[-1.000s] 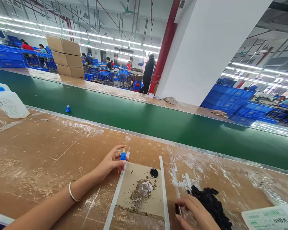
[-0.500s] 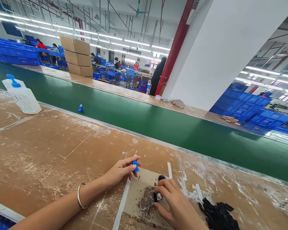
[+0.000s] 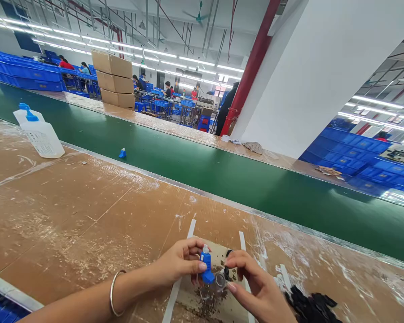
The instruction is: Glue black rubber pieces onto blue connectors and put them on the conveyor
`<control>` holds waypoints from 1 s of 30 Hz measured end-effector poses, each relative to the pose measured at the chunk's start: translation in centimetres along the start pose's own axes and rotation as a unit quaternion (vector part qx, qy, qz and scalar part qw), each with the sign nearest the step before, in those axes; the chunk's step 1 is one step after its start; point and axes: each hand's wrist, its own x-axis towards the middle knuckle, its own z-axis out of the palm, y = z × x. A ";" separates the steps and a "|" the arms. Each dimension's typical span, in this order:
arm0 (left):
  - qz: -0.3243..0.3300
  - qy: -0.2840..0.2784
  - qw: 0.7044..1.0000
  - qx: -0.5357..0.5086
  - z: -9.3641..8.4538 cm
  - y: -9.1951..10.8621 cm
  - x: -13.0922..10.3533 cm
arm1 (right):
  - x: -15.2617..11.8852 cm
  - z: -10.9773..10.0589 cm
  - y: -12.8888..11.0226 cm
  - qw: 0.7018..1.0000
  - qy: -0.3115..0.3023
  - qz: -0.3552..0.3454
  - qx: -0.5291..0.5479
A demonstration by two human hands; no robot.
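My left hand (image 3: pixel 188 262) pinches a small blue part (image 3: pixel 206 265) with a whitish tip, held upright above a stained beige board (image 3: pixel 218 255). Close to its right, my right hand (image 3: pixel 251 278) grips a small black piece (image 3: pixel 226 272) between thumb and fingers. A clear round ring-like item (image 3: pixel 219 280) lies between the two hands on the dark-speckled patch of the board. Another black piece is partly hidden behind my right fingers. At the lower right sits a pile of black pieces (image 3: pixel 311 305).
A green conveyor belt (image 3: pixel 175 154) crosses beyond the table, carrying another blue part (image 3: pixel 122 153). White bottles (image 3: pixel 43 137) with a blue cap stand at the left. Stacked cartons (image 3: pixel 116 83), blue crates and several people are farther back.
My left hand has moved right and turned the blue part upright, closer to my right hand. My right hand has shifted slightly right, and the black piece in it is tilted differently.
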 end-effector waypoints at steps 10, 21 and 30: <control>-0.038 -0.010 0.998 -0.047 0.8 -0.3 -0.5 | 0.6 0.9 -0.5 1.000 0.008 -0.011 0.026; -0.033 0.071 0.997 0.011 0.1 0.4 -0.1 | 0.0 -1.1 0.7 0.948 -0.131 -0.005 -0.290; -0.033 0.067 0.997 0.031 0.2 -0.2 -0.2 | 0.4 -0.8 0.2 0.931 -0.158 -0.002 -0.329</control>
